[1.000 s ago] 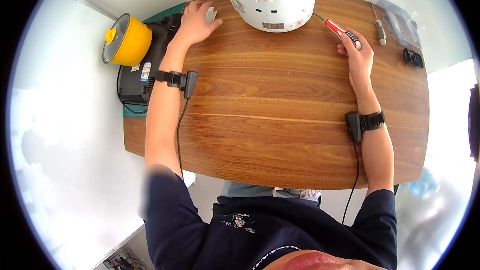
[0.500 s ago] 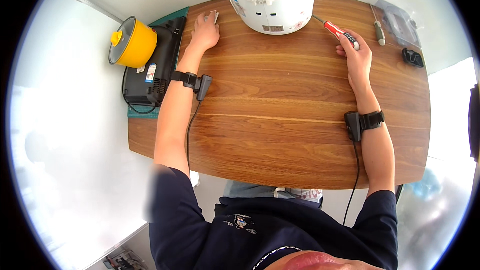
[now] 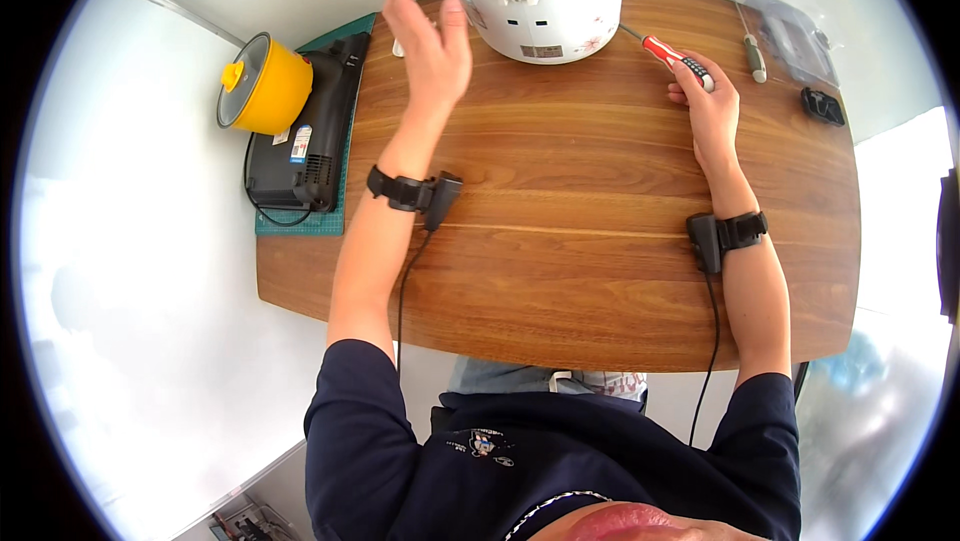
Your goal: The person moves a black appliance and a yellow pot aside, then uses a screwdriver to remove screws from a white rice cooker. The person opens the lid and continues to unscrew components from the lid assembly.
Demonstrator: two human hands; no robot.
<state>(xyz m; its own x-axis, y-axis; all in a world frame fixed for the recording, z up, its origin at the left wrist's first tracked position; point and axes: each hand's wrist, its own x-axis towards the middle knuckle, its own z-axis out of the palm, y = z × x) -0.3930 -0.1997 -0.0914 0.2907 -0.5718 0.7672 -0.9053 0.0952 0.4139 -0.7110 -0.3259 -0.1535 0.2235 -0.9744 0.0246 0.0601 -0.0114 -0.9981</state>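
Note:
A white rice cooker (image 3: 555,16) with a front latch and a floral print stands at the far middle of the table. My left hand (image 3: 432,46) is raised just left of it, fingers apart and holding nothing. Partly behind that hand, a small white piece (image 3: 398,48) lies on the table; its kind cannot be made out. My right hand (image 3: 707,96) is closed round the handle of a red, white and black screwdriver (image 3: 662,51). Its metal shaft points up and left toward the cooker's lower right side; whether the tip touches is unclear.
At left, a yellow pot (image 3: 275,91) with a lid sits on a black appliance (image 3: 285,176) over a green mat (image 3: 330,224). At far right lie another screwdriver (image 3: 755,59), a clear plastic package (image 3: 797,41) and a small black object (image 3: 822,107). Cables hang from both wrist straps.
My left hand has let go of the small white piece, lifted and moved right toward the cooker, its fingers opening. My right hand still holds the screwdriver, almost in place.

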